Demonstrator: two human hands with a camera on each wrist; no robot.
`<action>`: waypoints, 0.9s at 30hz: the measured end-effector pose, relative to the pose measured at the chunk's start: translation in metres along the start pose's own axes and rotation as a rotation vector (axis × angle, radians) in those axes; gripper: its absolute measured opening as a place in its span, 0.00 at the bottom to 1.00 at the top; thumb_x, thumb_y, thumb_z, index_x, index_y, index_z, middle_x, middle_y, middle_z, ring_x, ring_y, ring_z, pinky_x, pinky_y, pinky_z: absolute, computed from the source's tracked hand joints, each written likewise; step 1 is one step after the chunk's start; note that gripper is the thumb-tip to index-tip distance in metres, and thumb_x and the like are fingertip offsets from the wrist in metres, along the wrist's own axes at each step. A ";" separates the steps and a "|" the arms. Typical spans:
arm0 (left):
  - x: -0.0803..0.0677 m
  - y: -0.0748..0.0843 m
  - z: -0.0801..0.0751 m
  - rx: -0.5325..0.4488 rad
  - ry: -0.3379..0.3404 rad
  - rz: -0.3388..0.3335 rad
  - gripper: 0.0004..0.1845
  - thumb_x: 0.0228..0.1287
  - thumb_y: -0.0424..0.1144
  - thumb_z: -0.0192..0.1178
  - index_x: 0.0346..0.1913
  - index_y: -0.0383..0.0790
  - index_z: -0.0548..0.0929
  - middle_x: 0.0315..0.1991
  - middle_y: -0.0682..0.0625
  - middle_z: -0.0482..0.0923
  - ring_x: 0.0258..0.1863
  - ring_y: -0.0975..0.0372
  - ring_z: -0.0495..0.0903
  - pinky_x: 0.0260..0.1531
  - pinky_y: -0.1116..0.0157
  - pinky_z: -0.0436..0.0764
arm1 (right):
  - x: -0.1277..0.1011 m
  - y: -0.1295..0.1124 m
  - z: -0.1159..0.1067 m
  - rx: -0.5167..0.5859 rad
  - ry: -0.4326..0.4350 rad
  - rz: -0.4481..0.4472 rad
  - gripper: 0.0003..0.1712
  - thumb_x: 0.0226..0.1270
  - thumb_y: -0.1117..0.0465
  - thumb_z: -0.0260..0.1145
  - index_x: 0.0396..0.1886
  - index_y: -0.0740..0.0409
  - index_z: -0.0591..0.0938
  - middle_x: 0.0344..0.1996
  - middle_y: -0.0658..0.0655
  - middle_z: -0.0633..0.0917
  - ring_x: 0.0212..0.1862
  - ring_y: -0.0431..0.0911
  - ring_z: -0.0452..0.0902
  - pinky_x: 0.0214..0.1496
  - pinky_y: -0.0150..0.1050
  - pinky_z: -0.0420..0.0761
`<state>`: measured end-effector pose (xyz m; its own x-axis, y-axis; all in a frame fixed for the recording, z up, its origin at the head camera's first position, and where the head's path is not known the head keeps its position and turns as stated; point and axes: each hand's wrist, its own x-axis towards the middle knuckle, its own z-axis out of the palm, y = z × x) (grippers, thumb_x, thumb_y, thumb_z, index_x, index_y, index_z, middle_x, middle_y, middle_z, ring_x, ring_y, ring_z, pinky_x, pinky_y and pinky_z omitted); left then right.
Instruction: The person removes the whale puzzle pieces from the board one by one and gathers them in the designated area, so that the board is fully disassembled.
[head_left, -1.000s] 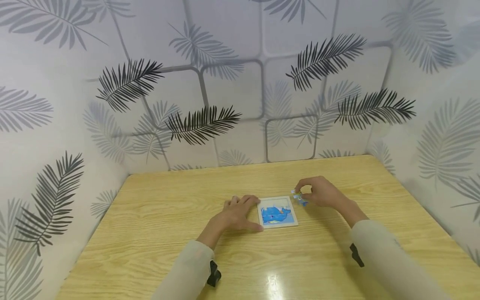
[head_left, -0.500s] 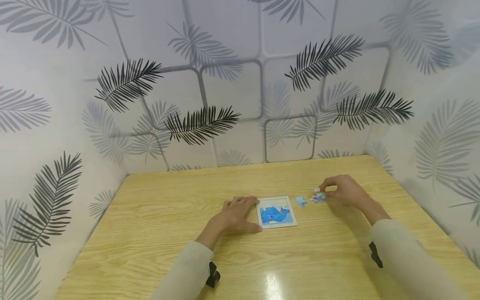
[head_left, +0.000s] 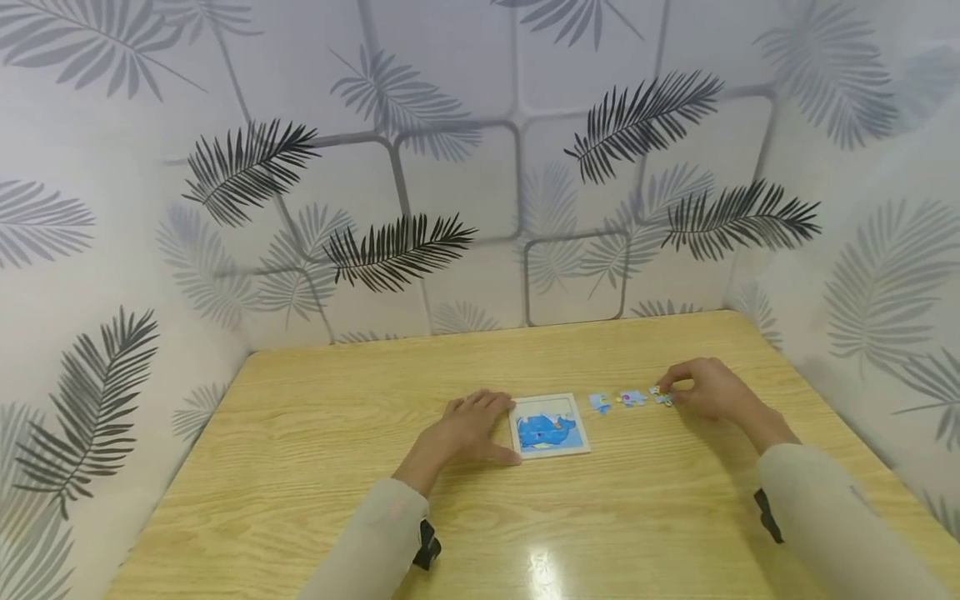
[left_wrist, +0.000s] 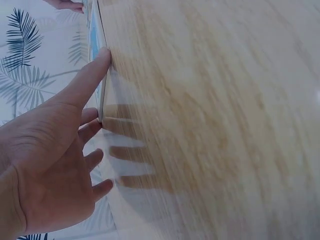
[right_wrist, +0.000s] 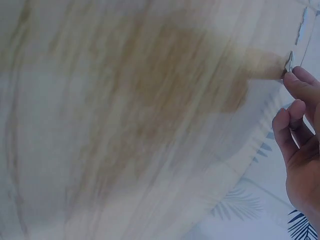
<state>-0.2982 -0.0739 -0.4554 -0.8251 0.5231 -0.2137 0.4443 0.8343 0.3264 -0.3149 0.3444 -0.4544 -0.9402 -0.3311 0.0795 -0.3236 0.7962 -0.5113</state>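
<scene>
A small white-framed jigsaw puzzle (head_left: 551,427) with a blue whale picture lies flat on the table. My left hand (head_left: 468,429) rests at its left side in the head view, thumb at the near corner and fingertips at the far corner. In the left wrist view, the spread left hand (left_wrist: 55,145) touches the frame's edge (left_wrist: 103,90). To the right, my right hand (head_left: 712,387) pinches a small puzzle piece (head_left: 662,395) between thumb and forefinger. That tilted piece (right_wrist: 288,61) also shows in the right wrist view, its other fingers loosely curled.
Two blue loose spots of puzzle pieces lie between frame and right hand: one piece (head_left: 599,402) nearest the frame, then a cluster (head_left: 632,398) with a pink mark. The wooden table (head_left: 337,433) meets leaf-patterned walls (head_left: 465,275) at back and sides.
My right hand has moved right, away from the frame, leaving puzzle pieces spread out in a row on the table. The left hand stays at the frame.
</scene>
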 end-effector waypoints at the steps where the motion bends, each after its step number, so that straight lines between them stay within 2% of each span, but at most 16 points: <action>1: -0.002 0.001 -0.002 -0.016 -0.011 -0.001 0.50 0.62 0.63 0.70 0.81 0.48 0.61 0.82 0.47 0.55 0.83 0.51 0.49 0.80 0.43 0.50 | 0.000 0.001 0.001 -0.021 0.007 -0.012 0.09 0.66 0.70 0.72 0.43 0.57 0.91 0.52 0.66 0.88 0.26 0.56 0.83 0.32 0.49 0.86; 2: -0.004 0.003 -0.003 -0.037 -0.019 -0.001 0.50 0.63 0.62 0.70 0.81 0.47 0.61 0.83 0.46 0.54 0.83 0.51 0.48 0.80 0.44 0.49 | 0.000 0.002 0.002 -0.041 0.013 -0.026 0.09 0.65 0.69 0.73 0.43 0.56 0.91 0.51 0.65 0.89 0.34 0.60 0.86 0.39 0.54 0.87; 4: -0.007 0.004 -0.005 -0.072 -0.035 -0.003 0.50 0.64 0.61 0.70 0.82 0.47 0.59 0.83 0.45 0.51 0.84 0.51 0.46 0.81 0.46 0.46 | 0.001 0.004 0.003 -0.077 0.028 -0.047 0.09 0.64 0.69 0.74 0.42 0.54 0.91 0.50 0.63 0.90 0.50 0.65 0.85 0.53 0.62 0.83; 5: -0.007 0.004 -0.005 -0.086 -0.043 -0.004 0.50 0.65 0.61 0.70 0.82 0.47 0.58 0.84 0.45 0.50 0.84 0.51 0.44 0.81 0.47 0.44 | 0.000 0.004 0.003 -0.090 0.031 -0.055 0.09 0.64 0.69 0.74 0.42 0.54 0.91 0.49 0.63 0.90 0.53 0.66 0.84 0.56 0.64 0.81; 10: -0.005 0.004 -0.005 -0.101 -0.056 0.003 0.50 0.66 0.60 0.69 0.83 0.47 0.56 0.85 0.44 0.47 0.84 0.51 0.42 0.81 0.47 0.43 | -0.001 0.006 0.000 -0.100 0.033 -0.057 0.11 0.64 0.70 0.73 0.44 0.56 0.91 0.48 0.63 0.90 0.49 0.63 0.85 0.52 0.62 0.83; 14: -0.003 0.002 -0.003 -0.109 -0.064 -0.013 0.51 0.65 0.61 0.69 0.83 0.48 0.56 0.85 0.44 0.47 0.84 0.51 0.42 0.81 0.47 0.43 | 0.000 0.008 0.002 -0.113 0.031 -0.065 0.11 0.65 0.70 0.73 0.45 0.54 0.91 0.48 0.61 0.91 0.56 0.65 0.84 0.57 0.66 0.80; 27: -0.002 0.004 -0.006 -0.105 -0.084 -0.018 0.53 0.63 0.61 0.70 0.83 0.48 0.55 0.85 0.44 0.48 0.84 0.52 0.42 0.81 0.47 0.43 | -0.002 0.005 0.000 -0.182 0.004 -0.031 0.12 0.65 0.66 0.74 0.47 0.52 0.92 0.50 0.60 0.90 0.58 0.67 0.82 0.56 0.69 0.80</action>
<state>-0.2968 -0.0725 -0.4485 -0.7983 0.5250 -0.2951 0.3874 0.8228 0.4158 -0.3149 0.3490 -0.4571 -0.9298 -0.3553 0.0964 -0.3661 0.8642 -0.3451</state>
